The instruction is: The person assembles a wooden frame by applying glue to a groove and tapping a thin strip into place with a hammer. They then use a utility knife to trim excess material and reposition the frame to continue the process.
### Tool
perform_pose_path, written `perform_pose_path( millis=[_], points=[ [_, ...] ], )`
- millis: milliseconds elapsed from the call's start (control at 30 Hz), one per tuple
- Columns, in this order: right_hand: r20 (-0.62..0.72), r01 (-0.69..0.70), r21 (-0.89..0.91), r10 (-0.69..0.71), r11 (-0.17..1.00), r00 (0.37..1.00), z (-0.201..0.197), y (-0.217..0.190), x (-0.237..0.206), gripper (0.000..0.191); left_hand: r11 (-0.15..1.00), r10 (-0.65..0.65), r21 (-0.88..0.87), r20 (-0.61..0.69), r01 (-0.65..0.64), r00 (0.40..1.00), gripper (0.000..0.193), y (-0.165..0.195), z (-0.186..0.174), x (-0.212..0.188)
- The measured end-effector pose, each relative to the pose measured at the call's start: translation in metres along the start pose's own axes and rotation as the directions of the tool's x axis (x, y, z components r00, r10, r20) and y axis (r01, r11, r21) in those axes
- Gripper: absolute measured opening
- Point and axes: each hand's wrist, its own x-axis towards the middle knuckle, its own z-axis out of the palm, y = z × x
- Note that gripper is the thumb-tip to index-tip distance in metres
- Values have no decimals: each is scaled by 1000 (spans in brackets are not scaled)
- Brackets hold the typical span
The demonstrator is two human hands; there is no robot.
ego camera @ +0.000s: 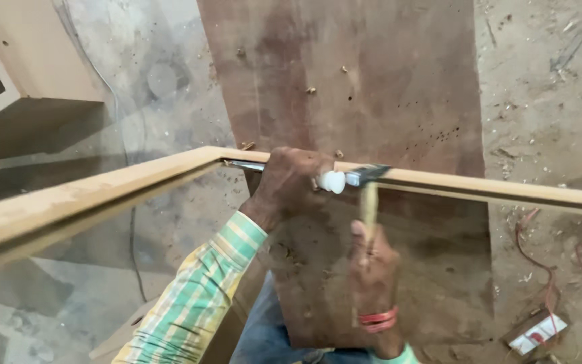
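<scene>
— What are the hands doing?
— The left hand (285, 185) is closing tight round a chisel (284, 170), pressing its blade flat along the inner edge of the frame (102, 189), tip pointing to nine o'clock at the corner joint. The right hand (372, 269) is gripping a hammer (370, 180) by the handle, head meeting the chisel's white butt at about three o'clock of the left fist.
— Why that way?
— I judge the fist is steadying the blade in line with the rail, so the blow is running straight along it toward the corner. The frame is lying across a brown board (345, 87), which is backing it off the dusty floor (547, 101).
— Any packages about?
— A small flat box (537, 333), white with red marking, is lying at five o'clock, beside a reddish cord (530, 249). A pale cabinet (21, 74) is standing at ten o'clock.
</scene>
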Motion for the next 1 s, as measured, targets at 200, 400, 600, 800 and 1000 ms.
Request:
perform_pose_path(
  millis=[200, 400, 600, 800, 1000],
  points=[
    [21, 255, -424, -272, 869, 962, -28, 82, -18, 33, 997, -56, -50, 127, 63, 990, 9, -6, -18, -2],
    [-122, 347, -665, -555, 662, 823, -39, 26, -3, 56, 998, -52, 31, 227, 46, 972, 7, -9, -16, 2],
    [65, 615, -646, -771, 452, 634, -52, -30, 84, 65, 886, -431, 348, 380, 305, 818, 34, 12, -9, 17],
    [118, 608, -635, -718, 476, 686, -38, -32, 101, 42, 911, -372, 326, 386, 253, 844, 22, 12, -18, 25],
    [93, 603, -665, -752, 441, 652, -37, -33, 99, 38, 867, -464, 390, 404, 311, 788, 12, 45, -33, 37]
  ],
)
